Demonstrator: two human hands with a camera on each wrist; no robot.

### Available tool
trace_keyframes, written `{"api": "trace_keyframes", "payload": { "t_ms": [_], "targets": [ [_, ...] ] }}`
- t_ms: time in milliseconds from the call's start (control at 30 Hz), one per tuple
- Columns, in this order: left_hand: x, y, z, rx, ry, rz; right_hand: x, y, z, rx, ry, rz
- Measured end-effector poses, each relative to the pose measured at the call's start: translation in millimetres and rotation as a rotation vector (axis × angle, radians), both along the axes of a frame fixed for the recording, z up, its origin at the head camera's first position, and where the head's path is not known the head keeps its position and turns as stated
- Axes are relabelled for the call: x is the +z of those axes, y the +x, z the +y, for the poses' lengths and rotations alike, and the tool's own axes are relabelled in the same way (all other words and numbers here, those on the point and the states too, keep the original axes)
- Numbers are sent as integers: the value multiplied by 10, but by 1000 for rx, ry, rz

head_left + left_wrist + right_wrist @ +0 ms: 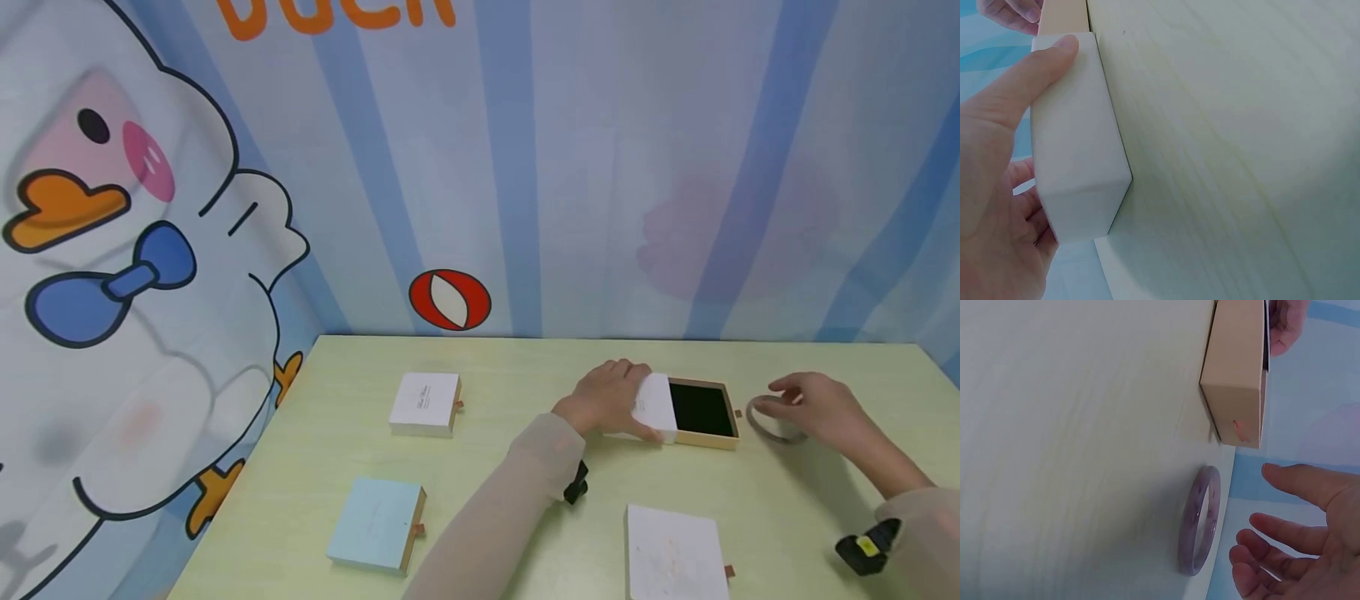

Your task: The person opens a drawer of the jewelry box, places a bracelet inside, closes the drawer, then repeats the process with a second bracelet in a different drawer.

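My left hand (609, 400) grips the white sleeve of a drawer-style box (654, 408), thumb on the near side and fingers at the far side. The box's tan drawer (705, 439), lined in black, sticks out to the right with a small ribbon tab (1240, 430) at its end. To its right, a pale purple bangle (1190, 528) lies on the table. Just beside the bangle hovers my right hand (821, 408), its fingers loosely bent and holding nothing. The right wrist view shows a gap between fingertips and bangle.
At the left on the table (525, 367) are a small white box (423, 402) and a light blue box (377, 523), each with a ribbon tab. Another white box (675, 554) lies at the near edge of the view. A printed backdrop (570, 167) stands behind the table.
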State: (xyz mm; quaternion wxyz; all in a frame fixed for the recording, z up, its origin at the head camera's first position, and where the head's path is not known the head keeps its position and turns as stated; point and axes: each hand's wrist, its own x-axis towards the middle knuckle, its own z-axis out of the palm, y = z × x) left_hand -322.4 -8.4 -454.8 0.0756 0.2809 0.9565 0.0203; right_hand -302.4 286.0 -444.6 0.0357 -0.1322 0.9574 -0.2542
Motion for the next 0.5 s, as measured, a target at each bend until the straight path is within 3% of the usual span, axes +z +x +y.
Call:
{"api": "trace_keyframes", "payload": {
  "t_ms": [267,500],
  "targets": [
    [1,9,6,-1,2,7,-40,-13,90,18,61,14],
    [-11,12,0,2,3,4,-63,-24,130,11,100,-28]
  ]
}}
